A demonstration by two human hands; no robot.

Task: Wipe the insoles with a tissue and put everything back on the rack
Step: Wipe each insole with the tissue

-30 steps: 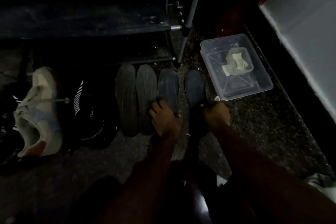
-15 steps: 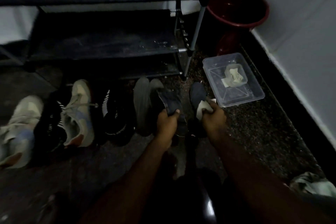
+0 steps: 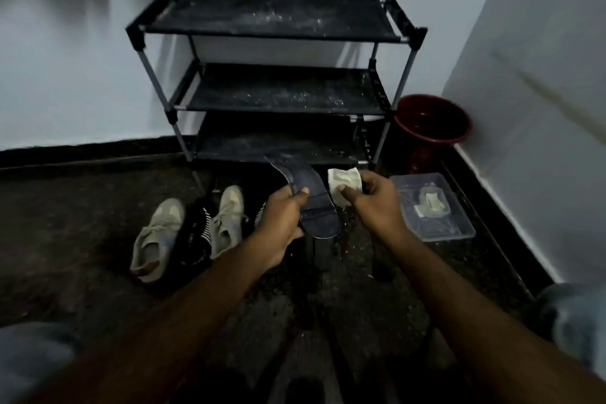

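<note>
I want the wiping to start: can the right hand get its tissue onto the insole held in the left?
Probably yes. The right hand holds the tissue just beside the insole, which the left hand grips mid-length; nothing shows between them.

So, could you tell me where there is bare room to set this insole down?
The rack's three shelves look bare, only dusty. The floor left of the beige shoes is open. It is crowded before the rack, among the shoes, and rightwards by the box and bucket.
</note>
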